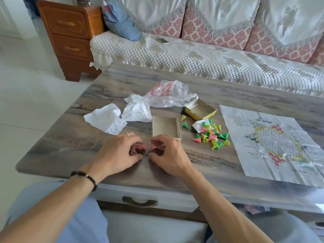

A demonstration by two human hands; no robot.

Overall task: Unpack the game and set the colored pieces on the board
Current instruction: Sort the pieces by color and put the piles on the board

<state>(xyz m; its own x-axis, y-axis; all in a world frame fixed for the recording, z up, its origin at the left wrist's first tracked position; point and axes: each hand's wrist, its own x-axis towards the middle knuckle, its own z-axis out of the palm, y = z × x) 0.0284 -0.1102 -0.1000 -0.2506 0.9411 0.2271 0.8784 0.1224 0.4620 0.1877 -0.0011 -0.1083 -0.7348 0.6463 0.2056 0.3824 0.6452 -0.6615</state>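
1. Low in the centre of the frame, the left hand (116,151) curls its fingers around a few pink pieces (138,148) on the desk (70,137).
2. Just beside it to the right, the right hand (169,152) pinches another pink piece (155,146) between curled fingers and thumb.
3. An open cardboard box tray (165,127) sits directly above the right hand, near the frame's centre.
4. Right of the tray lies a loose pile of green, yellow-green and pink pieces (213,135), partly on a small printed slip (199,126) too blurred to read.
5. The paper board (273,142) is spread flat at the right of the frame; its hexagon pattern has red, yellow and green corners, and its writing is too small to read.
6. The yellow and green box lid (199,110) lies above the pile; no brand is legible.
7. A clear plastic bag (171,93) with red print, unreadable, and two crumpled white papers (121,116) lie in the upper centre and centre left.
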